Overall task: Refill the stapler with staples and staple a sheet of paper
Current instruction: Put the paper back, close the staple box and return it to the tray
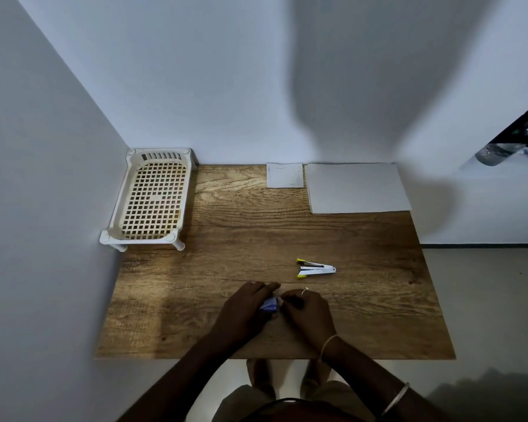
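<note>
Gripping a blue staple box (270, 306) low in the centre of the frame, the left hand (244, 310) curls its fingers round it; the right hand (308, 312) pinches the box's right end with bent fingertips; the stapler (316, 268) lies swung open on the wooden table (195, 300) just above the hands; the paper sheet (357, 187) rests at the tabletop's upper right, a smaller paper square (285, 175) just left of it; a white lattice basket (153, 196) stands upper left.

Wide bare table (241, 226) separates the stapler (316, 269) from the paper (357, 187) and basket (153, 196) beyond.
</note>
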`<state>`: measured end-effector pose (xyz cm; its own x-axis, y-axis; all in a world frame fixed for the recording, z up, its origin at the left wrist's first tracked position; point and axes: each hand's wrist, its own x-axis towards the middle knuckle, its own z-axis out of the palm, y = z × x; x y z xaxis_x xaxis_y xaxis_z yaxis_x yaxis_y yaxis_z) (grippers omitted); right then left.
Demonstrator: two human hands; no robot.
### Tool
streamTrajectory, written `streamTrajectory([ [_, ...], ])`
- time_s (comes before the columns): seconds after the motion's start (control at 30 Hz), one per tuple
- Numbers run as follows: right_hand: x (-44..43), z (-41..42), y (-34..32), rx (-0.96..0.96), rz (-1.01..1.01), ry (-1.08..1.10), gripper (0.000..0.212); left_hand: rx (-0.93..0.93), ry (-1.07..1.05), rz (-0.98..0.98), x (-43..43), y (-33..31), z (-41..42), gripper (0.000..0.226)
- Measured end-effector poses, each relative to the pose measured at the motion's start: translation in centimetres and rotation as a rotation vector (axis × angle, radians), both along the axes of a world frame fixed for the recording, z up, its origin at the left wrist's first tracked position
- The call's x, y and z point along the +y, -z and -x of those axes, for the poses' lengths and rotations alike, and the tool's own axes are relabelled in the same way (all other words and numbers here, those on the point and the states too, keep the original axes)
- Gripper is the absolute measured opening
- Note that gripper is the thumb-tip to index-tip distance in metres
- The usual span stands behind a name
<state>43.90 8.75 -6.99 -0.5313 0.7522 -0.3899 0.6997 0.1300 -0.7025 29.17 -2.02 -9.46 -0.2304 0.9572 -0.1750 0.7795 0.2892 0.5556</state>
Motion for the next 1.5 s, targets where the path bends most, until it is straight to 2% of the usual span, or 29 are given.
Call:
streamTrajectory([
  [0.57,0.2,0.5,0.3,0.030,0.180,0.103,0.011,-0.003,-0.030,-0.071,-0.5,0.7,-0.3,0.061],
  [0.83,-0.2,0.3,-0.1,0.053,0.092,0.072,0.014,-0.010,-0.064,-0.094,-1.0,1.0,-0.6,0.061],
  [1.37,-0.1,0.5,-0.1,0.095,0.259,0.231,0.018,-0.012,-0.066,-0.133,-1.1,1.1,-0.5,0.059],
  [1.5,-0.1,0.8,0.0,0.066,0.249,0.220,0.018,0.000,-0.063,-0.120,-1.0,1.1,-0.6,0.058],
])
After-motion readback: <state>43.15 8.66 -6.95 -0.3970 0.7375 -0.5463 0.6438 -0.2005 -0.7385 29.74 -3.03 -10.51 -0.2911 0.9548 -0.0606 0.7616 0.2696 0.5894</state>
